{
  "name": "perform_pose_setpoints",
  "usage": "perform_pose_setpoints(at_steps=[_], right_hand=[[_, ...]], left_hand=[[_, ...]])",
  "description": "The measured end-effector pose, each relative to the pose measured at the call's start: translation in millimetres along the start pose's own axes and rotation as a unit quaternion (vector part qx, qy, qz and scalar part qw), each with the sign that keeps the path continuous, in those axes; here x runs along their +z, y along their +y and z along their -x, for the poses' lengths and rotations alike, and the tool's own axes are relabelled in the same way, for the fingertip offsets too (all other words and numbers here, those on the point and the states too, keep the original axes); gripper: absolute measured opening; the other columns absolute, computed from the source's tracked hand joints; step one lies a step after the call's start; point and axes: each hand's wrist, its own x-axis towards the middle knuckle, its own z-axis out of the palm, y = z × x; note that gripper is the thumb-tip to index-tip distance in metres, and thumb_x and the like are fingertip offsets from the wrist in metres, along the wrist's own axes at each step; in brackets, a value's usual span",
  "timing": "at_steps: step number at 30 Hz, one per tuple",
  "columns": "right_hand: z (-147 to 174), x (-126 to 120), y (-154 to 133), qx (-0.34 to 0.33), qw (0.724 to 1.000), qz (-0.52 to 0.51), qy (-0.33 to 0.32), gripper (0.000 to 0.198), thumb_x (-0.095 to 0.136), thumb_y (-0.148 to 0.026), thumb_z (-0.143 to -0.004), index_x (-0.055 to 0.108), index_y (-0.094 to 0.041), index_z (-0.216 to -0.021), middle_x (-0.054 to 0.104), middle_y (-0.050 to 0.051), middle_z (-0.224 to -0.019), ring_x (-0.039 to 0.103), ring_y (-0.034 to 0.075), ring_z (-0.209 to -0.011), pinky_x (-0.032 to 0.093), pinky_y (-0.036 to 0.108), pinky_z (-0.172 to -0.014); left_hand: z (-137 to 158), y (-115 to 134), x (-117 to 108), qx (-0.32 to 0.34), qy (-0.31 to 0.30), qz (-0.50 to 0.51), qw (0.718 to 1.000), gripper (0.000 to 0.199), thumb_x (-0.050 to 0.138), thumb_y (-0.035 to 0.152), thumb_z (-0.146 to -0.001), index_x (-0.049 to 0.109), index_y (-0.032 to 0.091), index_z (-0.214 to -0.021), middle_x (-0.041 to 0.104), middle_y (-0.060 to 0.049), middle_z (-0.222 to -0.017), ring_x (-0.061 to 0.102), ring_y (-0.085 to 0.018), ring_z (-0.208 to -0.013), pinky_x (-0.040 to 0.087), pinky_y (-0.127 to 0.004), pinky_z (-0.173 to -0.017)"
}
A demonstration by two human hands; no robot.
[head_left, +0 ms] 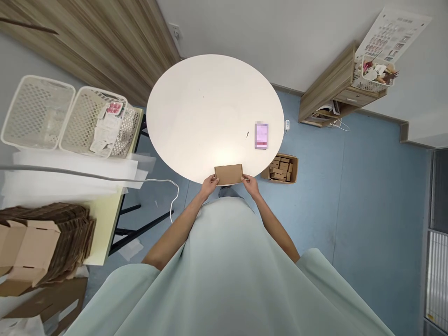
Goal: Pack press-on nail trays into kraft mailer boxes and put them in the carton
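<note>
A small brown cardboard box (228,174), its lid closed, is at the near edge of the round white table (203,107). My left hand (209,184) grips its left end, thumb on the near side. At the opposite end my right hand (249,184) pinches the right edge. Both sets of fingers are partly hidden by the box. Whether the box rests on the tabletop or is held just above it, I cannot tell.
A blurred pink and purple rectangle (261,136) lies on the table. A carton (297,170) of small brown boxes stands on the floor at right. To the left, a side table (100,233) bears white baskets (66,116) and stacked flat cardboard (70,238); a white cable (154,180) hangs off it.
</note>
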Motion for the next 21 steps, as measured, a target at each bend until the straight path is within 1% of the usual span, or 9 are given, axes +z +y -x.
perform_pose_setpoints(at_steps=[2,5,8,11,13,16,18,21], right_hand=[[10,-4,10,-0.009,1.000,-0.021,-0.014,0.047,0.073,-0.053,-0.088,0.082,-0.019,-0.120,0.081,0.013,-0.130,0.076,0.028,-0.117,0.060,0.046,-0.108],[27,-18,21,-0.018,0.998,-0.050,-0.034,0.056,0.071,-0.056,-0.089,0.079,-0.020,-0.131,0.080,0.011,-0.133,0.076,0.028,-0.114,0.061,0.048,-0.106],[49,-41,31,-0.011,0.998,-0.057,-0.027,0.068,0.071,-0.061,-0.088,0.074,-0.020,-0.142,0.077,0.012,-0.140,0.075,0.027,-0.116,0.062,0.047,-0.103],[73,-72,38,-0.009,0.998,-0.057,-0.009,0.077,0.072,-0.067,-0.085,0.072,-0.019,-0.145,0.075,0.014,-0.144,0.074,0.027,-0.120,0.063,0.045,-0.102],[89,-94,43,-0.004,0.998,-0.063,0.003,0.079,0.076,-0.069,-0.082,0.073,-0.018,-0.143,0.076,0.015,-0.141,0.075,0.028,-0.118,0.063,0.045,-0.102],[109,-123,49,0.009,0.996,-0.083,0.020,0.079,0.085,-0.068,-0.076,0.074,-0.018,-0.136,0.079,0.017,-0.134,0.077,0.028,-0.113,0.063,0.047,-0.102],[120,-138,54,0.020,0.994,-0.102,0.033,0.075,0.087,-0.067,-0.074,0.074,-0.019,-0.130,0.080,0.018,-0.130,0.077,0.028,-0.109,0.063,0.048,-0.100],[131,-155,62,0.036,0.990,-0.127,0.046,0.069,0.088,-0.069,-0.073,0.074,-0.020,-0.121,0.081,0.017,-0.126,0.078,0.028,-0.107,0.064,0.048,-0.097]], left_hand=[[11,-11,10,0.017,0.018,0.011,1.000,0.057,0.071,0.038,-0.093,0.067,0.018,-0.146,0.076,-0.017,-0.137,0.072,-0.032,-0.125,0.061,-0.049,-0.105],[32,-24,26,0.048,0.024,0.048,0.997,0.058,0.070,0.038,-0.095,0.066,0.019,-0.150,0.072,-0.017,-0.144,0.073,-0.031,-0.125,0.061,-0.048,-0.108],[55,-35,49,0.063,0.005,0.084,0.994,0.058,0.067,0.033,-0.097,0.063,0.018,-0.153,0.072,-0.015,-0.145,0.073,-0.029,-0.126,0.060,-0.047,-0.111],[75,-43,78,0.060,-0.024,0.113,0.992,0.061,0.062,0.023,-0.097,0.058,0.016,-0.158,0.073,-0.016,-0.145,0.073,-0.027,-0.127,0.059,-0.048,-0.114],[85,-46,96,0.055,-0.045,0.121,0.990,0.063,0.061,0.019,-0.096,0.057,0.016,-0.160,0.072,-0.016,-0.146,0.073,-0.026,-0.127,0.059,-0.048,-0.114],[94,-45,118,0.061,-0.076,0.121,0.988,0.064,0.063,0.017,-0.096,0.057,0.015,-0.159,0.072,-0.018,-0.145,0.073,-0.026,-0.127,0.060,-0.046,-0.113],[96,-41,130,0.067,-0.094,0.115,0.987,0.064,0.065,0.018,-0.096,0.056,0.014,-0.159,0.070,-0.020,-0.147,0.074,-0.026,-0.126,0.061,-0.045,-0.111],[98,-35,147,0.061,-0.106,0.088,0.989,0.065,0.064,0.017,-0.095,0.055,0.014,-0.159,0.066,-0.022,-0.152,0.074,-0.025,-0.124,0.062,-0.043,-0.108]])
